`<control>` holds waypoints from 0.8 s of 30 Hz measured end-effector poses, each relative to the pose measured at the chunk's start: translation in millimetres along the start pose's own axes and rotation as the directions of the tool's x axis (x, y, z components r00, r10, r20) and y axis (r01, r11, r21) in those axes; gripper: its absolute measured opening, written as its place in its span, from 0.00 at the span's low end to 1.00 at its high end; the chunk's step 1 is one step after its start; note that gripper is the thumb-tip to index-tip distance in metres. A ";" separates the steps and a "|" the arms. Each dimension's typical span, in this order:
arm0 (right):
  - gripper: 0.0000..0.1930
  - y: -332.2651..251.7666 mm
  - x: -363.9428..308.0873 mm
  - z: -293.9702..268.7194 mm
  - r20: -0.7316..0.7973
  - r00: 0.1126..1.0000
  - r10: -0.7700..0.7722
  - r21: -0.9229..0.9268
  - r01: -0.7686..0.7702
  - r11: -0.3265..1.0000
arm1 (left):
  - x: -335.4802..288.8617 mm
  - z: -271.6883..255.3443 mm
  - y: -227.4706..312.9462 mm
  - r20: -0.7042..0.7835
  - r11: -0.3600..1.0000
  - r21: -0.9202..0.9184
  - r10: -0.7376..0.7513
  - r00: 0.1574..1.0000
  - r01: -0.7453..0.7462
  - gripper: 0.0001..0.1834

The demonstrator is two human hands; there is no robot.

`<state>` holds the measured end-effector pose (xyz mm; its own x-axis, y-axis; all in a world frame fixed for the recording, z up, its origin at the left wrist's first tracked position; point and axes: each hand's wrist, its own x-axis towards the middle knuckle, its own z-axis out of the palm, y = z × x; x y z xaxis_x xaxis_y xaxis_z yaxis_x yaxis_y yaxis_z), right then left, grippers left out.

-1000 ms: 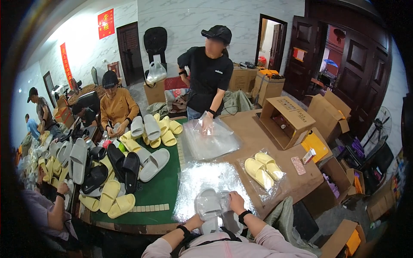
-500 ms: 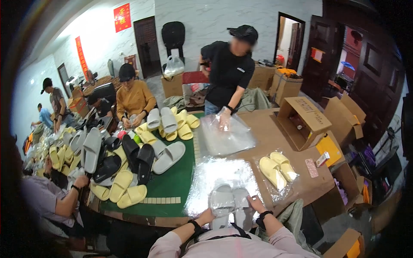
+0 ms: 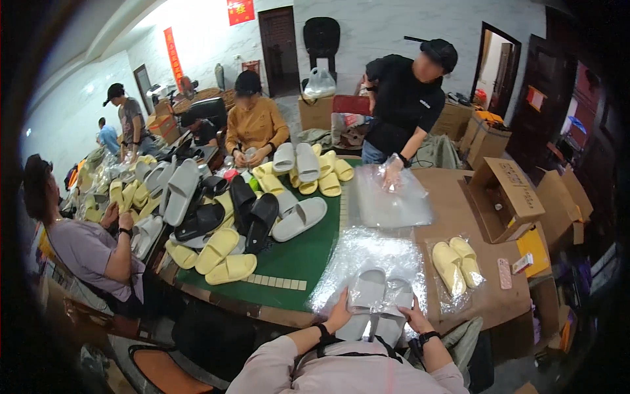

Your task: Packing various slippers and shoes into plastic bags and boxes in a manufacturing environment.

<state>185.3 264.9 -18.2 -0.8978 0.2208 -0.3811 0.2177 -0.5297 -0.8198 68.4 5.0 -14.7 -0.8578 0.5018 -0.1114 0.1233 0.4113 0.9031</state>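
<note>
A pair of grey slippers [image 3: 369, 292] lies side by side at the table's near edge, right in front of me. Glossy clear plastic covers at least part of them, seemingly a bag. My left hand [image 3: 339, 312] grips their left side and my right hand [image 3: 415, 318] grips the right side, fingers curled at the edges. Beneath and beyond them lies a shiny stack of clear plastic bags [image 3: 384, 246]. To the right, a pair of yellow slippers [image 3: 449, 268] rests in a clear bag.
Loose yellow, grey and black slippers [image 3: 226, 256] are heaped on the green mat [image 3: 289, 262] at left. Across the table a person in black [image 3: 403, 98] presses a hand on more clear bags [image 3: 400, 207]. An open carton [image 3: 505, 197], a phone [image 3: 504, 273] and a small box [image 3: 522, 263] sit at right.
The view has swung left, so the scene sits further right. Both my hands still hold the grey slippers, with the left hand now further up along their side.
</note>
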 end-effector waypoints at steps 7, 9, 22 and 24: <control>0.62 -1.5 5.1 40.0 0.003 0.930 -0.368 -0.803 0.222 0.553 | 0.3 2.0 -4.9 -0.102 0.994 0.099 0.052 0.993 -0.041 0.46; 0.64 -4.2 8.0 44.3 -0.013 0.948 -0.317 -0.871 0.145 0.469 | -0.4 2.8 -8.0 -0.110 0.990 0.133 0.057 0.992 -0.042 0.46; 0.24 17.6 46.6 31.2 -0.318 0.621 -0.716 -0.824 0.192 0.533 | -14.7 2.8 21.3 0.130 0.994 0.048 0.092 0.987 -0.098 0.45; 0.24 36.0 73.4 -2.0 -0.370 0.618 -0.693 -0.731 0.267 0.628 | -15.9 1.5 22.3 0.163 0.996 0.054 0.057 0.985 -0.066 0.45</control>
<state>128.1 263.7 -76.5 -0.5642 0.8070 0.1745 0.1774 0.3249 -0.9290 85.5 7.3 6.7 -0.7564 0.6418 -0.1263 0.2064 0.4174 0.8850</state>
